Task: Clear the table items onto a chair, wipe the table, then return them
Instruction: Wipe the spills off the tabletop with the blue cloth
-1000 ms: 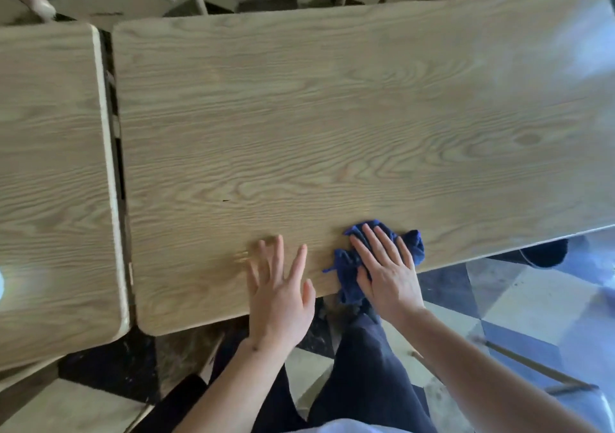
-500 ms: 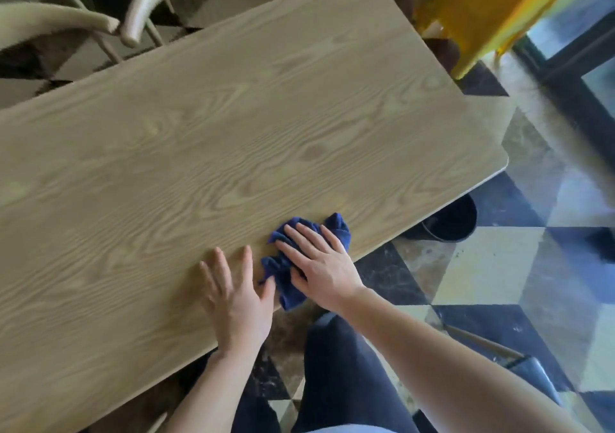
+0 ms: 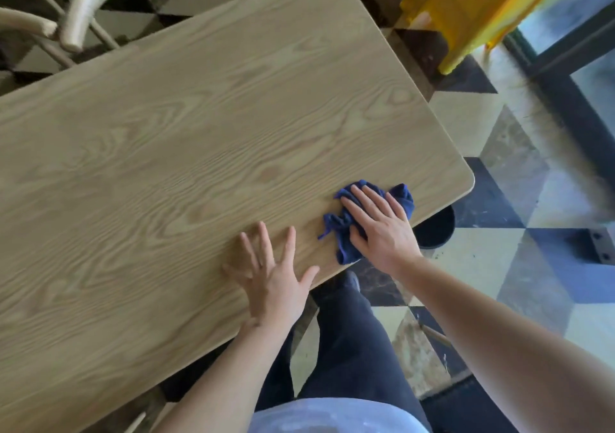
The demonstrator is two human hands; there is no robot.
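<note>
Now the right hand (image 3: 382, 229), fingers flat on the cloth (image 3: 342, 229), has swept toward the table (image 3: 166, 133) corner; left hand (image 3: 269, 279) stays spread, bracing; wiping continues.

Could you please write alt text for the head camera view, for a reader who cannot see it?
A person's right hand presses a crumpled blue cloth flat onto a light wooden table near its right corner, while the left hand rests open on the tabletop beside it. Curved chair backs stand beyond the far edge, above a checkered floor.
</note>
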